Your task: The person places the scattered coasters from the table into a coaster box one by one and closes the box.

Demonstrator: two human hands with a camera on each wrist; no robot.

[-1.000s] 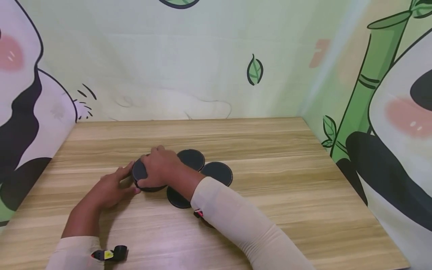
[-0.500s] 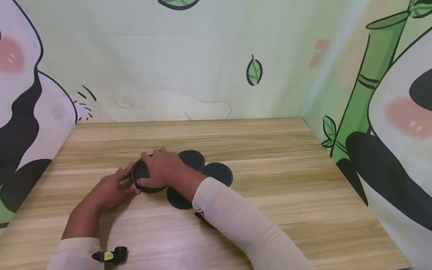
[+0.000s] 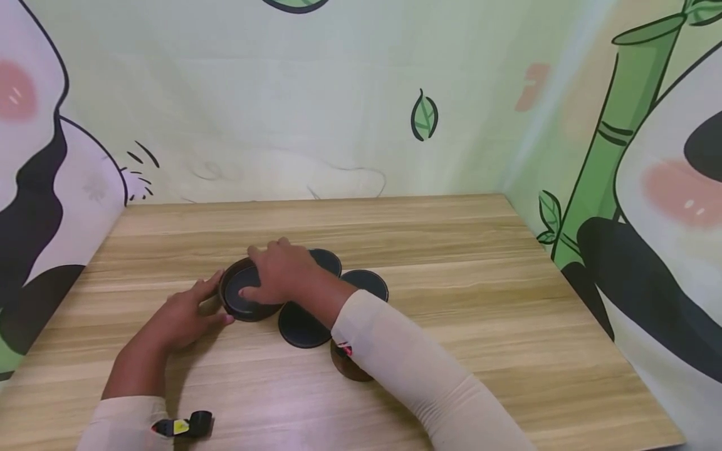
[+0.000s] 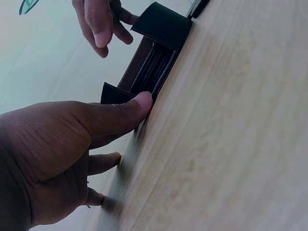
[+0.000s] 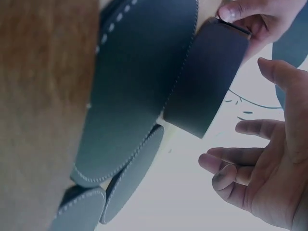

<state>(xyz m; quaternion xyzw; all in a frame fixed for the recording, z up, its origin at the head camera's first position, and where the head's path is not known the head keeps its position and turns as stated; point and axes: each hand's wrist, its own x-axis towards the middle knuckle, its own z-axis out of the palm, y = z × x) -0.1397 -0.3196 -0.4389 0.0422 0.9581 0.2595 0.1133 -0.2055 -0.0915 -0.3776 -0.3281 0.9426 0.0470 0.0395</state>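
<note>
In the head view, a round dark coaster holder [image 3: 223, 297] stands on the table with a black coaster [image 3: 239, 288] lying inside, below its rim. Through the holder's side gap, the left wrist view shows a stack of coasters [image 4: 156, 67]. My left hand [image 3: 186, 316] grips the holder's left side, its thumb low near the tabletop. Just over the holder's right part is my right hand [image 3: 284, 272]. The right wrist view has this hand apart from the holder wall [image 5: 207, 77], fingers loosely bent around nothing. Part of the holder is hidden behind it in the head view.
Several black stitched coasters lie right of the holder: a back one [image 3: 327, 259], a right one [image 3: 368, 283] and a front one [image 3: 304, 326]. A brown round piece [image 3: 350, 364] is partly covered by the right sleeve [image 3: 417, 369]. The wooden table [image 3: 451, 238] meets a printed backdrop [image 3: 338, 100].
The coaster under my right hand has sunk from rim level down into the holder. My right hand has then lifted and shifted slightly right. My left hand stays on the holder.
</note>
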